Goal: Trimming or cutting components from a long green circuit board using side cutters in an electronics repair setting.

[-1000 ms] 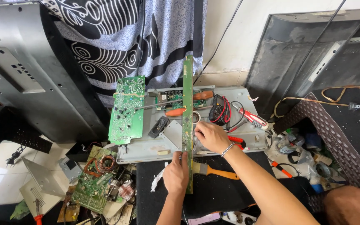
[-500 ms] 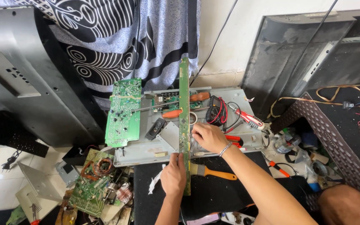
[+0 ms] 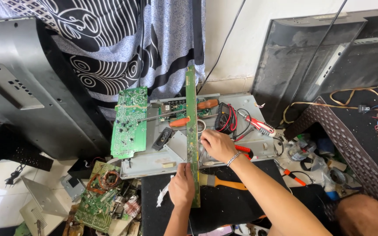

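Head view: left hand fingers clasp the long green circuit strip near its lower end; right hand fingers pinch its edge higher up, paintbrush just below.

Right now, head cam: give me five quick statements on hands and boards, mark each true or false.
1. The left hand grips the lower end of the long narrow green board. True.
2. The right hand holds the paintbrush. False: the brush lies on the black mat, and the hand rests by the strip's middle.
3. A wide green circuit board lies left of the strip. True.
4. The red-handled screwdriver sits left of the wide board. False: it lies right of the strip, on the grey metal chassis.
5. A bracelet is on the right wrist. True.
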